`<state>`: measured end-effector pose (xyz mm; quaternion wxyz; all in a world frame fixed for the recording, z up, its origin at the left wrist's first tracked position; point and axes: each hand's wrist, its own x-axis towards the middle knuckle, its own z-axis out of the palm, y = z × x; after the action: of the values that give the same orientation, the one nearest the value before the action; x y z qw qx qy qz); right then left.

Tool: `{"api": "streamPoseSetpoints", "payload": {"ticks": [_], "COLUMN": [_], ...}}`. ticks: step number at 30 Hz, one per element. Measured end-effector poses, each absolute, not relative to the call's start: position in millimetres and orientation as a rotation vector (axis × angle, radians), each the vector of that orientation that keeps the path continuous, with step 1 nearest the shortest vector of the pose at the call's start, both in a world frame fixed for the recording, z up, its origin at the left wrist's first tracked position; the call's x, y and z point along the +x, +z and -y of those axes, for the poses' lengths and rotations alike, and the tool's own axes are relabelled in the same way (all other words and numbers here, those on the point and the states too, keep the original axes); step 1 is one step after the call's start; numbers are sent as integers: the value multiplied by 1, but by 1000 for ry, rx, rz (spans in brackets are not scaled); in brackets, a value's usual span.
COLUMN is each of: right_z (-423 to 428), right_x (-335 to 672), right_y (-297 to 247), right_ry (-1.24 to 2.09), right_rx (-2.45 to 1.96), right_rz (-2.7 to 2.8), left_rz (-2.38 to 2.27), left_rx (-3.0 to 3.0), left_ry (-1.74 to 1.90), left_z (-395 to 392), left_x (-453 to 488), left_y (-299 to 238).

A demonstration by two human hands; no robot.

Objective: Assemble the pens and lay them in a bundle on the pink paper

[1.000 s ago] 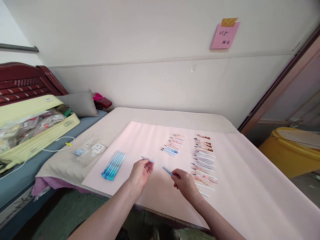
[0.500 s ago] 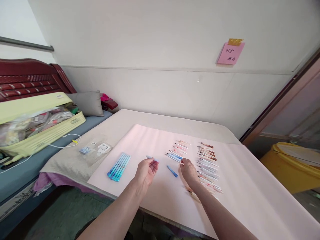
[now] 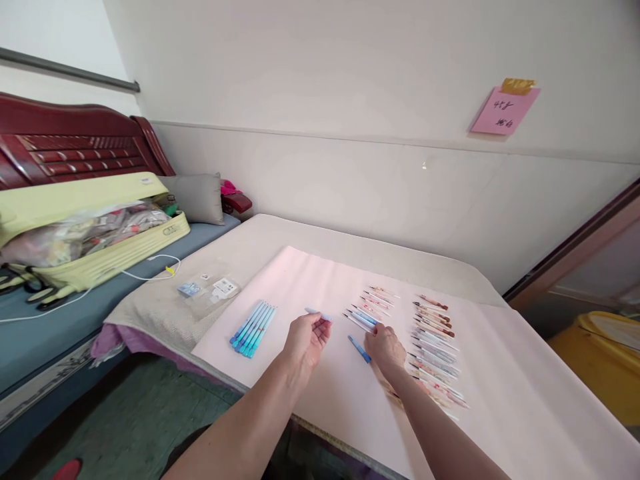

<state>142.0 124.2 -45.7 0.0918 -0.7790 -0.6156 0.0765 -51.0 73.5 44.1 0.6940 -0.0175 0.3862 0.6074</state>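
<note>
My left hand (image 3: pixel 306 340) pinches a light blue pen part (image 3: pixel 318 313) above the pink sheet (image 3: pixel 310 280). My right hand (image 3: pixel 386 347) rests on the sheet with its fingertips at a short row of blue and pink pens (image 3: pixel 367 310); whether it grips one I cannot see. A loose blue pen part (image 3: pixel 359 349) lies on the sheet just left of my right hand. A bundle of several blue pens (image 3: pixel 253 321) lies to the left. A long column of patterned pens (image 3: pixel 435 343) runs along the right.
A clear packet with labels (image 3: pixel 209 290) lies on the beige cloth left of the sheet. An open yellow case (image 3: pixel 90 253) full of bags sits on the bed. A yellow bin (image 3: pixel 600 360) stands at the right. A pink note (image 3: pixel 504 110) hangs on the wall.
My right hand set its blue pen part down on the sheet and reached forward to the short row of pens. The left hand kept its piece. The camera turned left.
</note>
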Motion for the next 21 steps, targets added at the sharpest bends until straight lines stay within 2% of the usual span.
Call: {"api": "streamPoseSetpoints", "payload": {"ticks": [8,13,17,21], "right_z": [-121,-91,-46,-24], "right_x": [138,133,129,128], "right_y": [-36,4,36,47], "right_ry": [270,299,362,341], "right_rx": [-2190,-1969,-1608,-1592], "right_rz": [2020,2127,2182,2183], "left_rz": [-855,-858,-856,-843], "left_rx": [-47,-49,-3,85], "left_ry": [1365,1364,1396,1439], "left_z": [-74,-75,-77,-75], "left_x": [-51,-54,-54,-49], "left_y": [42,42,41,39]}}
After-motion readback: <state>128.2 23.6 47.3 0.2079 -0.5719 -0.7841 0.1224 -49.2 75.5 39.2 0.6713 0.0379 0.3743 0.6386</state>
